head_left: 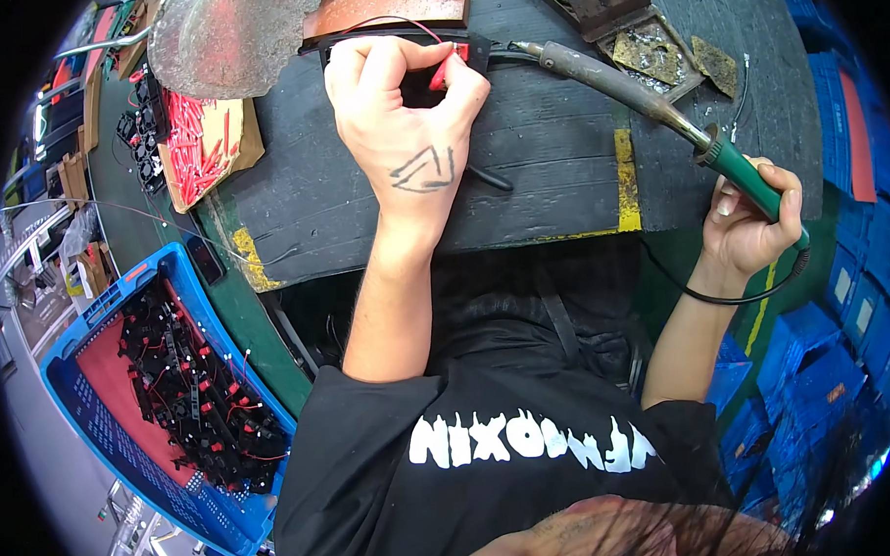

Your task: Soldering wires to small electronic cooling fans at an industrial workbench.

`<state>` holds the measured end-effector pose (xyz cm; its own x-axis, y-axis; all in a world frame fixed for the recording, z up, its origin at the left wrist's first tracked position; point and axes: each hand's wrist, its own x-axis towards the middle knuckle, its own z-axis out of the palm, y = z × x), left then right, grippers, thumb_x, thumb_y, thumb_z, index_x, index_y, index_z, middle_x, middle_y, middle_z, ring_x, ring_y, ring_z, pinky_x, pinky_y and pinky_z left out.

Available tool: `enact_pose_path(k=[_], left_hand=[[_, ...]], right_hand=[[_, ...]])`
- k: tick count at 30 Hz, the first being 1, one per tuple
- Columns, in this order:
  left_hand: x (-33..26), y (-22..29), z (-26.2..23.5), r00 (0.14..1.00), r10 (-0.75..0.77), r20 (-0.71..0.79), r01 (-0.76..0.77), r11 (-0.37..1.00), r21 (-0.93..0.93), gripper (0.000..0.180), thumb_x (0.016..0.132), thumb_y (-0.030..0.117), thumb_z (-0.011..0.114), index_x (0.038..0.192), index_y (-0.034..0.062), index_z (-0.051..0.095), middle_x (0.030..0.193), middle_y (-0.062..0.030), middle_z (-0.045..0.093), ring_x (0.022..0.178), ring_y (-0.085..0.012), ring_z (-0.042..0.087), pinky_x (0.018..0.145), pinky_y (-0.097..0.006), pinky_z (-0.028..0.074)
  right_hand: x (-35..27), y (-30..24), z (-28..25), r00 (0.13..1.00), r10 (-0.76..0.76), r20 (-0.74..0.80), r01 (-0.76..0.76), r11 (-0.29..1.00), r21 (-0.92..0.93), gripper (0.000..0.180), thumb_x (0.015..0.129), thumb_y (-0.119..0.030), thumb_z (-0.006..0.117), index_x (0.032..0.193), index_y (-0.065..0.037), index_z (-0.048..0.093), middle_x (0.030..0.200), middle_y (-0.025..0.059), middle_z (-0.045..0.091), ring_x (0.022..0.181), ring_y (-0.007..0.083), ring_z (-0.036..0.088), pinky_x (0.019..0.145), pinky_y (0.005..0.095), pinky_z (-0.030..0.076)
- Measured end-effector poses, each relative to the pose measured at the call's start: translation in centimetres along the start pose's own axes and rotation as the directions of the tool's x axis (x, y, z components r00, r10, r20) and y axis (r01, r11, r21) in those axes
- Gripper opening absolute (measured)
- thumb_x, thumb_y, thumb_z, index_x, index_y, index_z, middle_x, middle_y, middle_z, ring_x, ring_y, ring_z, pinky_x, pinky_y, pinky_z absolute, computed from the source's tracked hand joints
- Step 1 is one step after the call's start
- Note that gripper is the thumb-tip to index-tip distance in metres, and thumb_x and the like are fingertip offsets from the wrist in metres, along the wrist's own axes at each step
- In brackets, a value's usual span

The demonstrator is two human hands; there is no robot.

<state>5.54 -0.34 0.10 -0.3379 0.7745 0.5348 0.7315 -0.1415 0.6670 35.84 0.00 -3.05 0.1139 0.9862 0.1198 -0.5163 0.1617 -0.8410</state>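
Observation:
At the far side of the bench, my left hand (400,123) is closed, thumb and forefinger pinched at a small red piece (440,77); the fingers partly hide it. Just beyond the fingertips sits a red-and-white block (462,51) on a long black part (479,61), and a thin red wire (402,21) arcs above it. My right hand (747,228) grips a soldering iron (645,99) by its green handle. The iron's tip points left, a short way to the right of the red block. Its black cord hangs in a loop below my right hand.
An open carton (246,138) of red sleeves stands on the left, beside black parts (146,127). Lower left is a blue crate (70,340) of black assemblies with red pieces. A metal tray with brown pads (648,55) lies beyond the iron. Blue boxes (811,363) pile up at right.

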Motion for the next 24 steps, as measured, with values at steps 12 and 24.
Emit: enact_pose_path(k=[12, 24], left_hand=[[0.06, -0.89, 0.53, 0.995, 0.095, -0.019, -0.095, 0.995, 0.025, 0.015, 0.067, 0.006, 0.077, 0.075, 0.0057, 0.064, 0.082, -0.0076, 0.053, 0.085, -0.0265, 0.051, 0.077, -0.038, 0.043], [0.08, -0.81, 0.2, 0.992, 0.127, -0.009, -0.126, 0.99, 0.058, 0.012, 0.074, 0.002, 0.078, 0.08, 0.0016, 0.068, 0.087, -0.0055, 0.058, 0.081, -0.0184, 0.058, 0.077, -0.029, 0.048]], right_hand=[[-0.02, 0.01, -0.08, 1.0, -0.002, 0.02, 0.002, 1.0, -0.007, 0.041, 0.102, -0.034, 0.045, 0.103, -0.001, 0.07, 0.089, 0.0181, 0.067, 0.051, 0.0159, 0.055, 0.049, 0.0258, 0.041], [-0.02, 0.1, -0.17, 0.999, -0.024, 0.023, 0.024, 1.0, -0.011, 0.041, 0.102, -0.034, 0.044, 0.102, -0.001, 0.069, 0.089, 0.0186, 0.068, 0.052, 0.0159, 0.055, 0.049, 0.0261, 0.042]])
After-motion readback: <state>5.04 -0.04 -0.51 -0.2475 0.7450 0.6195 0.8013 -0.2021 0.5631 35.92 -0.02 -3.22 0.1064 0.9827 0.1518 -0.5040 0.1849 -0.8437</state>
